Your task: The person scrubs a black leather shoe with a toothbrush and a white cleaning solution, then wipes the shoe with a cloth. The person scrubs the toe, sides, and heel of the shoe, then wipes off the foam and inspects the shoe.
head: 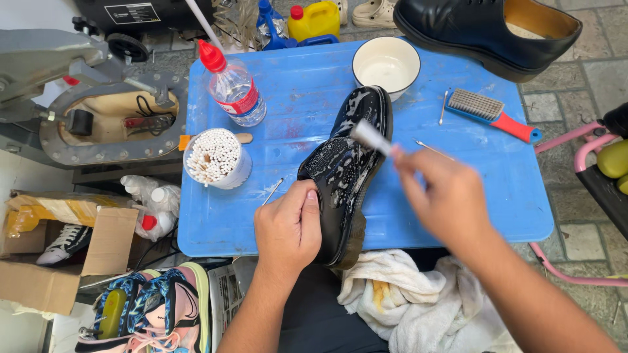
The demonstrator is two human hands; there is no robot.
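Note:
A black leather shoe (347, 163), wet with white foam, lies on its side on the blue table (458, 189). My left hand (288, 225) grips the shoe at its heel end, thumb on the upper. My right hand (441, 196) holds a small brush (371, 137) whose pale head rests on the foamy upper; the hand and brush are motion-blurred.
On the table stand a white bowl (386, 64), a clear bottle with a red cap (232, 88), a cup of cotton swabs (214, 158) and a red-handled brush (494, 114). A second black shoe (484, 33) sits at the back. A white towel (418, 301) covers my lap. Boxes and sneakers (150, 310) lie left.

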